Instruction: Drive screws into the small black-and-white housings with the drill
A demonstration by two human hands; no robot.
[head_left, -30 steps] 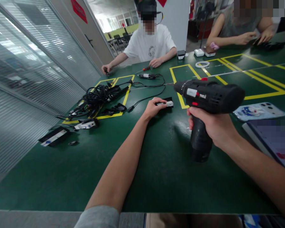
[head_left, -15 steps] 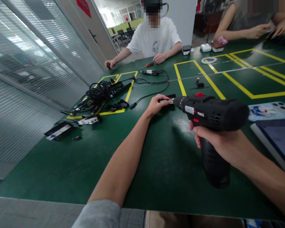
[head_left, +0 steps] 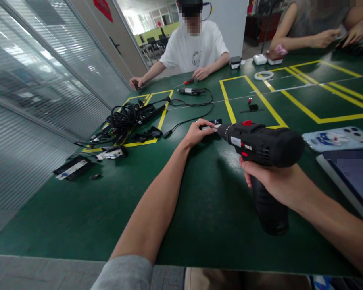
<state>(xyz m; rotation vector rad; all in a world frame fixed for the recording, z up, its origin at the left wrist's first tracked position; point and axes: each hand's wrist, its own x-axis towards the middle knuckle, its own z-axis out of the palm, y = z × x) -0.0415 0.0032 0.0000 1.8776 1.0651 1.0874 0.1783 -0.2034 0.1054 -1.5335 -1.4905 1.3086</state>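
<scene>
My right hand (head_left: pixel 274 181) is wrapped round the grip of a black cordless drill (head_left: pixel 260 143) with red buttons. The drill points left, and the bit at its chuck reaches a small black piece with a pale strip (head_left: pixel 217 121) on the table. With fingers closed on that piece, my left hand (head_left: pixel 198 133) holds it down at the table's middle. The drill's nose and my fingers hide much of the piece, so its kind cannot be made out. Whether a screw sits under the bit does not show.
A heap of black cables (head_left: pixel 130 117) lies left, with black boxes (head_left: pixel 74 168) nearer me. Beyond are a corded black tool (head_left: pixel 189 91) and small dark parts (head_left: pixel 253 107). A phone (head_left: pixel 339 139) and a tablet (head_left: pixel 351 177) lie right. Two people sit across the green table (head_left: pixel 109 217).
The drill's rear end has swung a little to the left, uncovering more of the phone. My left hand stays on the black piece. The whole view has shifted slightly.
</scene>
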